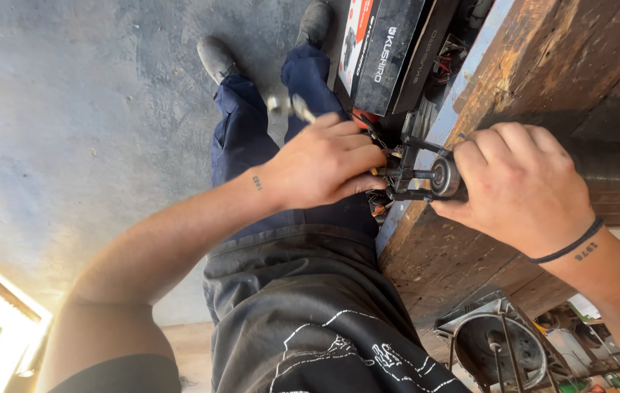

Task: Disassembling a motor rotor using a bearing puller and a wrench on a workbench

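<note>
Head view, looking down: worn wooden workbench (543, 65) at one side, grey concrete floor (70, 109) at the other. Black cardboard box (386, 51) beneath the bench edge, near two dark shoes. Round metal housing (499, 349) low at the bench's near end. Black puller tool (412, 173) at the bench edge, clamped about a small round bearing (442, 177). Left hand (324, 164) closed around the puller's screw end, fingers curled, hiding it. Right hand (521, 185) gripping a dark cylindrical part (615, 171) behind the bearing, wrist banded.
</note>
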